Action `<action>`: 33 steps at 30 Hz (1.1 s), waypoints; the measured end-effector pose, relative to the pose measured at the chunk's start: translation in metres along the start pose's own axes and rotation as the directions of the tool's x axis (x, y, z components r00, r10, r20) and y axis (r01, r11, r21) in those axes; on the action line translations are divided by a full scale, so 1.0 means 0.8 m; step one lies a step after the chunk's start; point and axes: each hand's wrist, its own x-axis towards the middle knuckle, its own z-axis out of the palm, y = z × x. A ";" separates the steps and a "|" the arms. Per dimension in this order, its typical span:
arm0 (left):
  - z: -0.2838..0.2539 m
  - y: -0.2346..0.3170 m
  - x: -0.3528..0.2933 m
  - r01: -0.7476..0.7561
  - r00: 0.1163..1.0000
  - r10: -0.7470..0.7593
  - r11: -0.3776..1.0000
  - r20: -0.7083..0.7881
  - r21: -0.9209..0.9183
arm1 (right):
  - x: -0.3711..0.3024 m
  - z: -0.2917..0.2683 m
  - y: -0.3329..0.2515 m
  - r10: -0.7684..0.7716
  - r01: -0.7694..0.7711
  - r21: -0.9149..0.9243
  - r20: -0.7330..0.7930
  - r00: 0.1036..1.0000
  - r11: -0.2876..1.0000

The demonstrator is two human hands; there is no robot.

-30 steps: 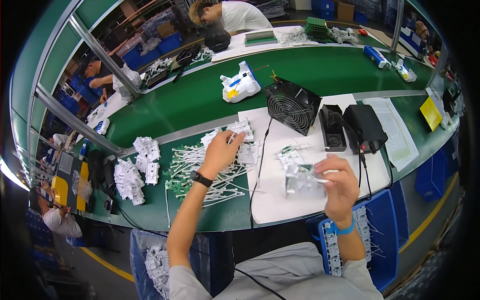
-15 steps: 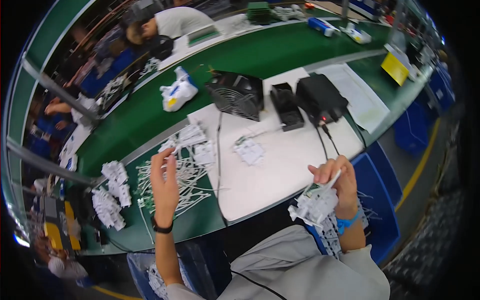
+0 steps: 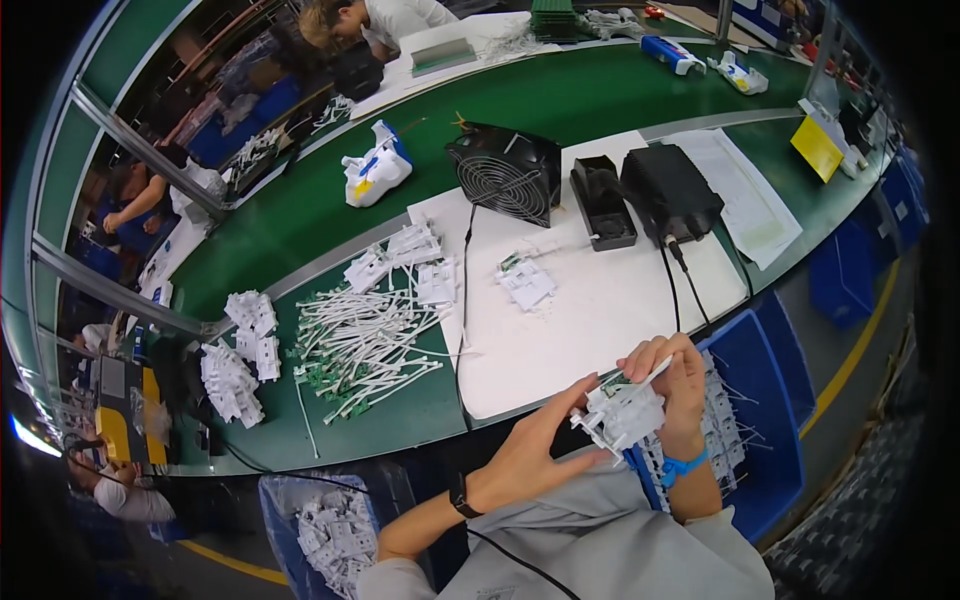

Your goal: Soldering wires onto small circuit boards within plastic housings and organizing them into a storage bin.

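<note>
My right hand holds a white plastic housing with a small green circuit board and a white cable at its upper edge, over the front edge of the bench. My left hand reaches in from the left, its thumb and fingers closed around the housing's left side. Another white housing with a green board lies on the white work sheet. Left of the sheet spreads a pile of white cables with small green boards. Several white housings lie just beyond that pile.
More housings are stacked at the left. A black fan, a black holder and a black box with cables stand at the back. Blue bins sit at lower right; a lined bin sits below left. Other people work across the bench.
My left hand has moved from the cable pile, right and toward me, to the white housing in my right hand. The view has shifted slightly.
</note>
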 end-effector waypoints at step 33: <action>0.151 -0.176 0.002 0.301 0.895 -0.278 0.953 0.349 -0.014 | -0.529 -0.626 -0.077 0.874 -0.990 -0.110 -0.466 0.133 0.092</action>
